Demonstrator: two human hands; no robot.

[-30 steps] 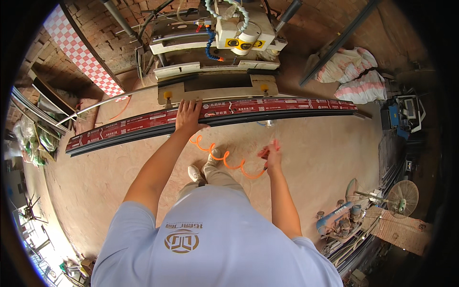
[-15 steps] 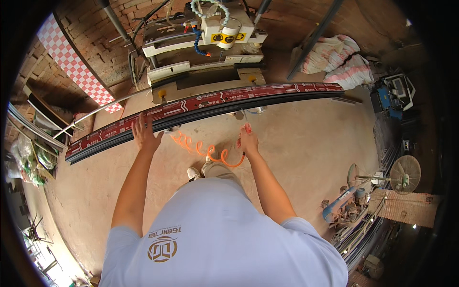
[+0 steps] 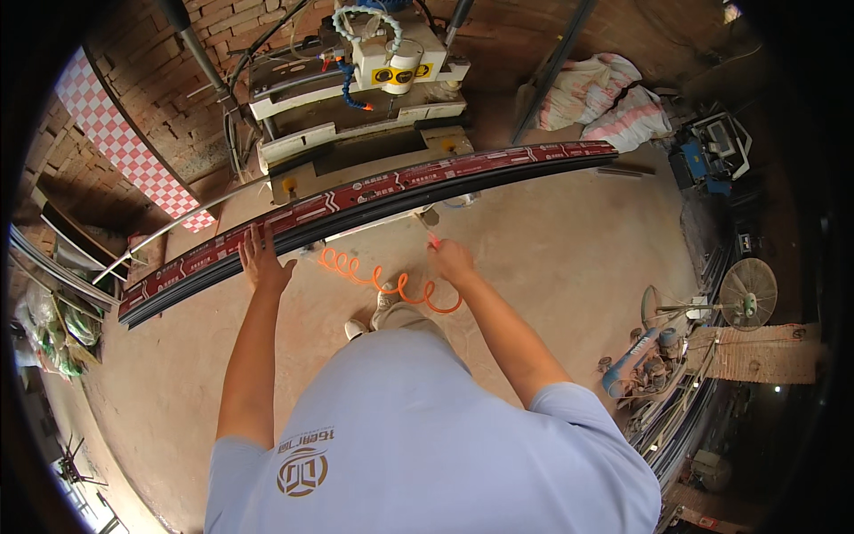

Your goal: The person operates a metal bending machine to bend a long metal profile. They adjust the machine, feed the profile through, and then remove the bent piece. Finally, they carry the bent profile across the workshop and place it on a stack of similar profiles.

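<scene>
A long profile bar (image 3: 374, 189), covered in red printed film with a dark ribbed near side, lies across the front of a white machine (image 3: 356, 142). My left hand (image 3: 261, 261) rests on the left half of the bar, fingers extended over its red top and thumb apart. In my right hand (image 3: 454, 262) is a red air blow gun (image 3: 433, 241), mostly covered by my fingers. Its thin nozzle points toward the bar's near side. An orange coiled hose (image 3: 378, 279) stretches between the gun and a spot beneath the bar.
The machine's head (image 3: 396, 67) carries a blue segmented nozzle (image 3: 348, 84). White sacks (image 3: 592, 93) lie at the back right. On the right stand a blue compressor (image 3: 630, 365) and a round fan (image 3: 747, 294). A checkered panel (image 3: 124, 133) leans at the left.
My view has turned slightly, shifting the machine and bar leftward in the picture. The blow gun has tilted, its nozzle now pointing more to the left. My left hand stays on the bar.
</scene>
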